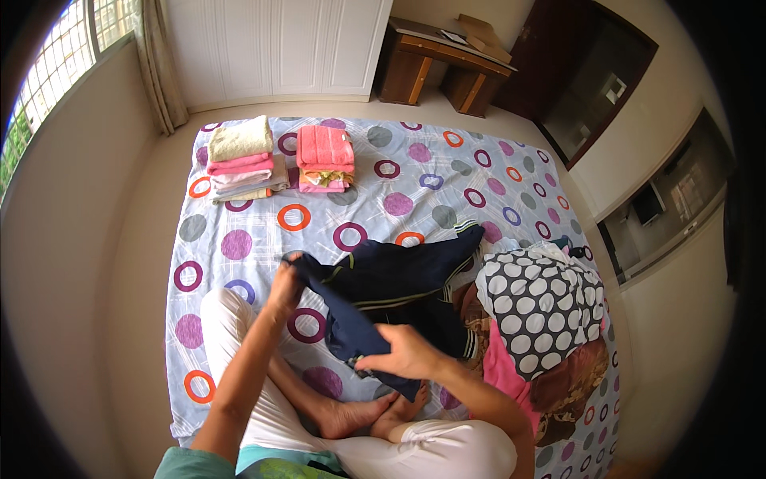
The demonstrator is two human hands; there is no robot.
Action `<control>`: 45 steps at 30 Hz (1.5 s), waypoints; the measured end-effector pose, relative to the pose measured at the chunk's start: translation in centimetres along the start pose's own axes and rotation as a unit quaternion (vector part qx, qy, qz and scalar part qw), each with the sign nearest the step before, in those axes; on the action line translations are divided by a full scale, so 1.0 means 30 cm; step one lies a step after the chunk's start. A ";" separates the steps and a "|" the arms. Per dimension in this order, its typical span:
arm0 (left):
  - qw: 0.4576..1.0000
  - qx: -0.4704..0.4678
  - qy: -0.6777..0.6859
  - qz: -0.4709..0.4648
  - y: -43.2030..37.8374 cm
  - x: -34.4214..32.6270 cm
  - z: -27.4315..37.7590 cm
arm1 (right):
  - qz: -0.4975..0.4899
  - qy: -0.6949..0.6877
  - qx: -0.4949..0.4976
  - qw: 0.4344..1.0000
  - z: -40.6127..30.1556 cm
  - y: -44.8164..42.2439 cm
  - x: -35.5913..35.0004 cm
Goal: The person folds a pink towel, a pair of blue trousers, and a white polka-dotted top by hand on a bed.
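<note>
A dark navy garment (389, 269) with yellow piping and striped cuffs lies partly spread on the bed before me. My left hand (288, 281) grips one end of it, lifted above the sheet. Over its blue lower part is my right hand (400, 353), thumb and fingers apart; whether it touches the cloth is hard to tell. One striped cuff (468, 226) points away from me, and another lies near the unfolded clothes at the right.
Folded towels and cloths form a left stack (240, 141) and a pink stack (325, 146) at the bed's far side. A loose heap with a black-and-white dotted cloth (538, 305) and a pink cloth (502, 371) lies at the right. My crossed legs are close in front.
</note>
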State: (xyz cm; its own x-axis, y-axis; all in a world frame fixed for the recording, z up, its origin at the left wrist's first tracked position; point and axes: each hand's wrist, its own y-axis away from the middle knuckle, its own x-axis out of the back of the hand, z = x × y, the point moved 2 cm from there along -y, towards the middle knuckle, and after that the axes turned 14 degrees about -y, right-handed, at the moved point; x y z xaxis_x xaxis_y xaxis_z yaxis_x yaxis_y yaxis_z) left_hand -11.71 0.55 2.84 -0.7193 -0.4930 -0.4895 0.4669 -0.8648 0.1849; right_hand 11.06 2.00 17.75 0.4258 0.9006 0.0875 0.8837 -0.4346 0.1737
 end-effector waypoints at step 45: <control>0.977 -0.026 -0.212 0.007 -0.348 -0.093 0.021 | 0.507 -0.361 -0.045 0.781 0.442 0.463 0.731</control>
State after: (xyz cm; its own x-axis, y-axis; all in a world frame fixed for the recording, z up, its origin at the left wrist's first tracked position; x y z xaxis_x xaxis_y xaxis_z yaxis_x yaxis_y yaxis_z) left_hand -14.91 10.89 2.79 -0.8560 -0.5092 -0.0892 0.4954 -0.8574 0.1395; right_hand 35.24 15.76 9.07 0.9252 -0.1545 -0.3465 0.0172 -0.8954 0.4450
